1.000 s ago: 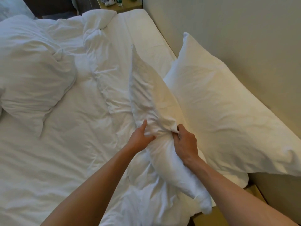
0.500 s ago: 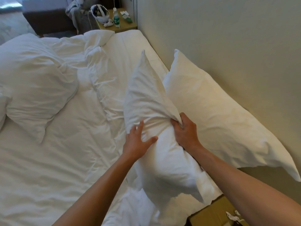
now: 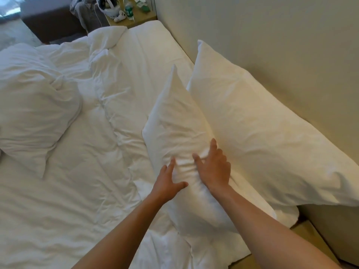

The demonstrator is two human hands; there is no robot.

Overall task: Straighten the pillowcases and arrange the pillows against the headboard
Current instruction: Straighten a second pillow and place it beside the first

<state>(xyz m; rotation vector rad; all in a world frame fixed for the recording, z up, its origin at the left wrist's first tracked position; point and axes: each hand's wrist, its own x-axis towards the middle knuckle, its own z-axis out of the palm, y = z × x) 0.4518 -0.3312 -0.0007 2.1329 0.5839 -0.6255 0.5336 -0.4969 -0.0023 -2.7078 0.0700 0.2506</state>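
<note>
The right hand [image 3: 212,171] no longer pinches the front pillow [image 3: 180,136]; it now lies flat on it, fingers spread. The pillow now leans closer against the back pillow [image 3: 262,129].

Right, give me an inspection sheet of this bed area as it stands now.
Surface: bed covered by a rumpled white duvet.
Job's things: front pillow standing on edge, leaning on the back pillow, which rests against the headboard; a third pillow lies crumpled far left.
Clutter: nightstand holds a headset, a bottle and small items.
Grippers: left hand and right hand press the front pillow, fingers spread.
Cables: a white cord hangs by the nightstand.
Surroundings: dark furniture beyond the bed.
</note>
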